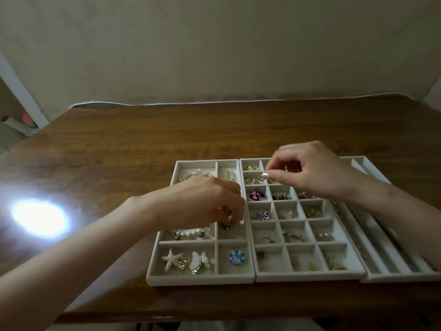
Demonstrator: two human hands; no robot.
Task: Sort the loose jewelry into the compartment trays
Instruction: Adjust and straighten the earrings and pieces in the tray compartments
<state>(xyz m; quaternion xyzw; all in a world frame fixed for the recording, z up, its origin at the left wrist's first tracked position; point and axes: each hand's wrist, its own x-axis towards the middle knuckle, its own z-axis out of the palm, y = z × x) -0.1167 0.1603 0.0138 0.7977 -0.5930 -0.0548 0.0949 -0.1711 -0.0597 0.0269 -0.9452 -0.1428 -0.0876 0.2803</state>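
Note:
Three pale compartment trays sit side by side on the wooden table: a left tray [152, 273], a middle tray [310, 275] with small square cells, and a right tray [372, 278] with long slots. My left hand [202, 201] hovers over the left tray, fingers pinched on a gold and brown piece of jewelry [228, 215] above a middle-right compartment. My right hand [310, 170] is over the back of the middle tray, thumb and fingers pinched; something yellow [273, 181] shows under the thumb. A pearl bracelet [188, 234], a starfish clip [172, 258] and a blue flower [236, 257] lie in the left tray.
The trays stand near the table's front right. The brown table [119, 151] stretches to the wall, with a bright light glare [39, 217] at the left. Small earrings and charms fill several cells of the middle tray.

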